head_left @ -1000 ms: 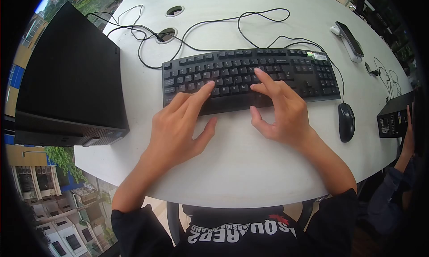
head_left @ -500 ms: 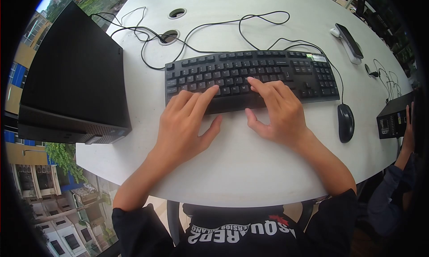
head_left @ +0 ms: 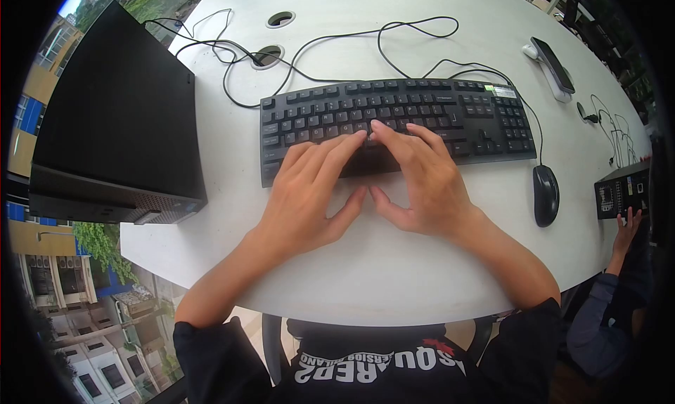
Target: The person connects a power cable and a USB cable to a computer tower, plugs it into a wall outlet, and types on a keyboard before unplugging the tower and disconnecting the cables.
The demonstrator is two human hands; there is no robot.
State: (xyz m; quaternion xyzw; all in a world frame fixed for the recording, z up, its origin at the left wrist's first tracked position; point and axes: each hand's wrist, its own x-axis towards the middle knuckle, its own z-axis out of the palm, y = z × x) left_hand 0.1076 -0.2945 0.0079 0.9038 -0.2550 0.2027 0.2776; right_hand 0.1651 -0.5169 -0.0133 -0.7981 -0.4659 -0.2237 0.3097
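My left hand and right hand are open in grip, clasping nothing, fingers arched over the keyboard at twelve o'clock, seemingly for short reaches between keys. The mouse sits at two o'clock, probably handy for my right hand; the black computer case stands at ten.

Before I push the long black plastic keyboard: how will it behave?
The keyboard looks like one stiff, flat slab. Low and wide, it should slide, not tip. Thin black cables curving behind it look floppy and may drag.
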